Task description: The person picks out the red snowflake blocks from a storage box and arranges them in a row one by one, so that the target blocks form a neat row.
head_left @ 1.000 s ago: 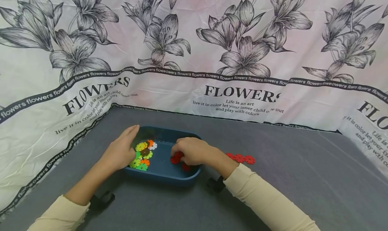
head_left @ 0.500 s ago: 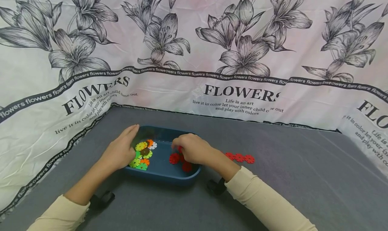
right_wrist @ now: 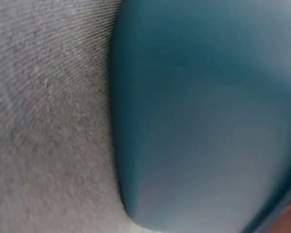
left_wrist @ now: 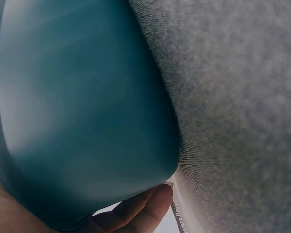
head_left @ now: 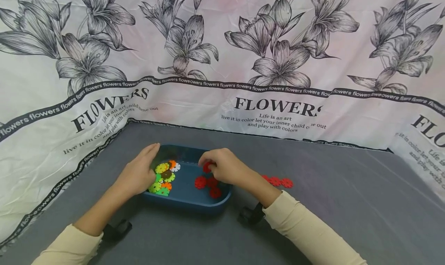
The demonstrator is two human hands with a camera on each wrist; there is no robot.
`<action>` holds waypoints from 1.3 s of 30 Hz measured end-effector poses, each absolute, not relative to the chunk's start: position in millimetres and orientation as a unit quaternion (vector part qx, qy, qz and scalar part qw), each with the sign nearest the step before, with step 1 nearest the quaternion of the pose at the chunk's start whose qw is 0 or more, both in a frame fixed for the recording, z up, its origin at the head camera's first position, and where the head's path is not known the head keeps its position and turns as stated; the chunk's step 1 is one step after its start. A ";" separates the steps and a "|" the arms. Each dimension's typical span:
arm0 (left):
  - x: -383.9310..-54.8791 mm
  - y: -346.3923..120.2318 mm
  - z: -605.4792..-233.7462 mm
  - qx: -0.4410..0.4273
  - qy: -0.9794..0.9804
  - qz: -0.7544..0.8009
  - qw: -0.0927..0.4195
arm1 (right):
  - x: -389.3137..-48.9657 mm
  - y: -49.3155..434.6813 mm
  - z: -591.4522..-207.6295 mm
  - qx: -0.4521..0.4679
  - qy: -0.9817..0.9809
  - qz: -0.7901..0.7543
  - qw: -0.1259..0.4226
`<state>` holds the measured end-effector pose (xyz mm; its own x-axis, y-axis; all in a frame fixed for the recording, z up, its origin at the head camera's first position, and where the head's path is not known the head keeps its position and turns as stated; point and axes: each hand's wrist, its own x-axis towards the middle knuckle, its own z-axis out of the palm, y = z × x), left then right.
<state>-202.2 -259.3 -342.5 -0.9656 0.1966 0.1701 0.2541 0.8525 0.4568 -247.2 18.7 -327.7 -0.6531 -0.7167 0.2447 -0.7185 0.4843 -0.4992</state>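
A dark blue plastic tub (head_left: 187, 208) stands on the grey cloth. My left hand (head_left: 136, 174) grips its left end, thumb over the rim and fingers along the outer wall. In the left wrist view, fingertips (left_wrist: 157, 206) lie against the tub's outside. Over the tub's right half, my right hand (head_left: 224, 165) pinches a red notched snowflake disc (head_left: 207, 167) between thumb and fingers. Several more red discs (head_left: 200, 182) lie below it on the tub floor. Yellow, green, orange, white and brown discs (head_left: 162, 177) are heaped at the left end. The right wrist view shows mainly the tub's outer wall (right_wrist: 199, 126).
A row of red discs (head_left: 281, 182) lies on the cloth right of the tub, partly hidden by my right forearm. Grey cloth (head_left: 330, 187) spreads to the right and in front. A flower-printed curtain (head_left: 278, 114) closes off the back and sides.
My right hand has risen slightly and drawn back from the red discs, with one disc in its fingertips. More red discs show beneath it. The left hand and tub have stayed still.
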 end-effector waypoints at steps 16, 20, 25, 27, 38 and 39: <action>-203.3 -260.6 -341.5 -0.114 -0.960 -0.248 0.055 | -244.6 52.8 -311.5 0.375 -0.848 0.374 0.026; -202.5 -260.3 -341.8 -0.113 -0.960 -0.249 0.054 | -242.2 64.4 -311.0 0.357 -0.848 0.391 0.023; -202.9 -259.3 -341.8 -0.114 -0.961 -0.245 0.057 | -241.2 82.2 -309.7 0.331 -0.854 0.400 0.023; -202.9 -259.2 -341.5 -0.113 -0.962 -0.244 0.057 | -241.1 88.7 -309.4 0.324 -0.857 0.401 0.021; -203.2 -260.1 -344.4 -0.104 -0.963 -0.243 0.050 | -239.9 119.2 -315.6 0.304 -0.860 0.409 0.002; -203.0 -259.9 -344.6 -0.106 -0.963 -0.244 0.051 | -239.8 122.1 -316.3 0.305 -0.860 0.408 0.001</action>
